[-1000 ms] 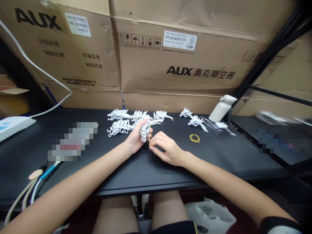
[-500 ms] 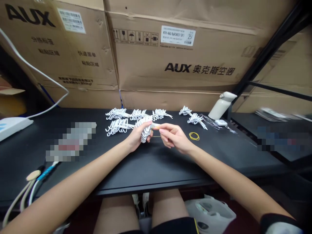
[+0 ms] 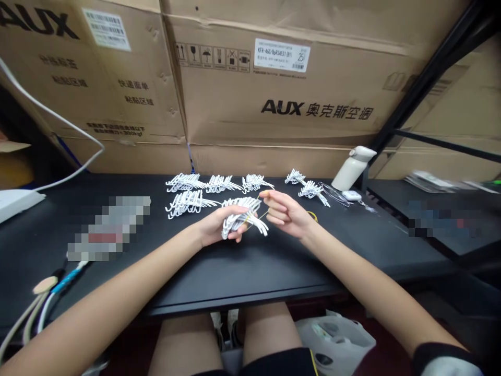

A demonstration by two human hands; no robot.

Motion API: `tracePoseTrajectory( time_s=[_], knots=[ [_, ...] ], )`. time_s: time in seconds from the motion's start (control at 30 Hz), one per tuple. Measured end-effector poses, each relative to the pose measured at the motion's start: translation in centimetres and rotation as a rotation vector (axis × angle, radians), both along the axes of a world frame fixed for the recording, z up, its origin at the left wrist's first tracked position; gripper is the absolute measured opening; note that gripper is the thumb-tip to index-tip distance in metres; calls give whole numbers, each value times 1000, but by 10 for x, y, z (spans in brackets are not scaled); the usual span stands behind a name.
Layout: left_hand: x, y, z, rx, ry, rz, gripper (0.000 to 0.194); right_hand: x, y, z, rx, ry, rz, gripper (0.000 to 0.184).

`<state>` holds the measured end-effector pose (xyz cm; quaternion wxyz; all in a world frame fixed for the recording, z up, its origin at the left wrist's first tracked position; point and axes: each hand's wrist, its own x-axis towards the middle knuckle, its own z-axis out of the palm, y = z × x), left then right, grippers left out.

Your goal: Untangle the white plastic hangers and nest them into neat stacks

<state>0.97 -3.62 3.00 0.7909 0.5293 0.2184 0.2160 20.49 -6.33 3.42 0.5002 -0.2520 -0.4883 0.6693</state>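
Note:
My left hand (image 3: 218, 225) is closed round a bundle of white hooks (image 3: 243, 213), whose straight ends point to the right. A thin yellow rubber band (image 3: 261, 215) stretches from this bundle to my right hand (image 3: 285, 213), which pinches it between thumb and forefinger. Part of the band round the bundle is hidden by the hooks and my left fingers. Behind my hands lie more bundles of white hooks, one just left of my left hand (image 3: 188, 203) and others along the back (image 3: 254, 183). Some yellow bands (image 3: 313, 215) lie partly hidden behind my right hand.
Two small hook bundles (image 3: 312, 190) lie at the back right, near a white bottle (image 3: 353, 168) and a small white case (image 3: 351, 196). Large cardboard boxes (image 3: 219, 120) stand behind the black table (image 3: 250, 277). A blurred-out object (image 3: 113, 227) and cables (image 3: 47, 292) are at left.
My right hand has drawn the rubber band up and away from the bundle. The bundle in my left hand has turned, so its straight ends now show fanned toward the lower right.

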Motion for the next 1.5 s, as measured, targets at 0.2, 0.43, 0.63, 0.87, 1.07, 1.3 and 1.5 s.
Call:
tracePoseTrajectory(
  time_s=[0.2,0.43,0.63,0.87,1.07,1.3,1.5],
  knots=[
    [1,-4,0,50,-18,131,29,3,6,-2,49,32,-147,15],
    [3,-7,1,171,7,177,34,-3,1,2,33,27,-177,30],
    [4,-12,0,239,80,-12,38,-14,-2,-8,117,-69,-552,39],
    [3,-9,-3,231,50,-22,36,-10,-2,-5,253,-119,-621,28],
    [3,-12,0,269,83,-59,36,-13,-7,-11,295,-212,-675,35],
    [4,-8,-2,387,126,9,34,-7,-9,6,209,-144,-423,36],
    [1,-4,-8,681,205,77,34,0,-7,8,165,-259,-308,53]
  ],
)
